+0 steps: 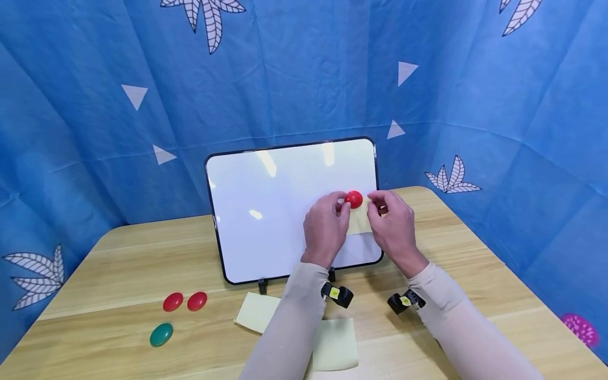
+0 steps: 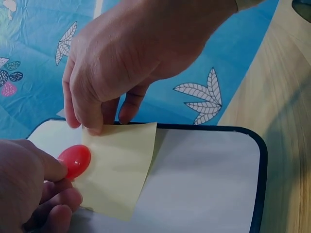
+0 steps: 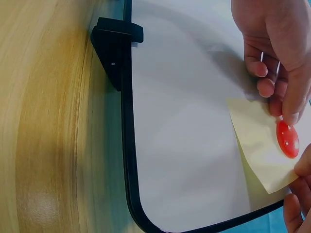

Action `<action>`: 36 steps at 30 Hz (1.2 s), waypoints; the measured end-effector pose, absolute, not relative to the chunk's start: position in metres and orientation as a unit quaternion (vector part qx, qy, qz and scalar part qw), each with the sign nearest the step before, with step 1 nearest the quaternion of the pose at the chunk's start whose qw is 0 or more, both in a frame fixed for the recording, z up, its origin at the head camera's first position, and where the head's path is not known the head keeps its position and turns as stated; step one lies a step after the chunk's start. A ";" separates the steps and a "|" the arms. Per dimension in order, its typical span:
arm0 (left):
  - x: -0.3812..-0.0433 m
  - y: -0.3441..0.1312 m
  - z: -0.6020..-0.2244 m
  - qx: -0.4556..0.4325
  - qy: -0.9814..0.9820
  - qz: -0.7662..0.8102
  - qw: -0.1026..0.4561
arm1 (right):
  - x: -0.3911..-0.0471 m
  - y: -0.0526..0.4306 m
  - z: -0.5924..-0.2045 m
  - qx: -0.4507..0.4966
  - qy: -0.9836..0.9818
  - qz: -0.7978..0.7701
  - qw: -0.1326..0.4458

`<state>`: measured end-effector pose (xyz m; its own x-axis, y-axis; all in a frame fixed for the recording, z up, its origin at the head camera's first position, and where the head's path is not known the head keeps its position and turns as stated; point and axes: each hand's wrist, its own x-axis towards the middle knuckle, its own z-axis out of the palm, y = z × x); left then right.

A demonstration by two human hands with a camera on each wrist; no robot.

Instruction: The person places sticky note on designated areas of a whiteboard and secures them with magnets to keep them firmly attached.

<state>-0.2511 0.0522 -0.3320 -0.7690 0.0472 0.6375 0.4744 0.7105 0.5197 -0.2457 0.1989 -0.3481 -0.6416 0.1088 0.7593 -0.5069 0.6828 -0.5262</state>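
Observation:
A round red magnet (image 1: 354, 199) lies over the upper part of a pale yellow paper note (image 2: 121, 165) on the whiteboard (image 1: 280, 211). My left hand (image 1: 328, 227) holds the magnet between thumb and finger from its left side. At the note's right edge, my right hand (image 1: 393, 227) pinches the paper near the corner. The note's lower part stands slightly off the board, as the right wrist view shows. Part of the note is hidden behind the fingers in the head view.
Two red magnets (image 1: 173, 302) and a green magnet (image 1: 161, 334) lie on the wooden table (image 1: 142, 253) at left. Two more pale notes (image 1: 334, 345) lie near the left forearm. Black feet (image 3: 114, 48) support the board; a blue curtain (image 1: 309, 79) hangs behind.

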 end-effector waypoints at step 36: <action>-0.219 0.005 -0.318 -0.195 -0.902 -0.269 0.275 | -0.237 0.194 -0.346 0.121 -0.816 0.385 0.413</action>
<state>-0.2187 0.0047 -0.3178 -0.7720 0.2038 0.6021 0.5006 0.7786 0.3784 -0.2375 0.1938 -0.3462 -0.6292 0.1214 0.7677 -0.5149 0.6748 -0.5287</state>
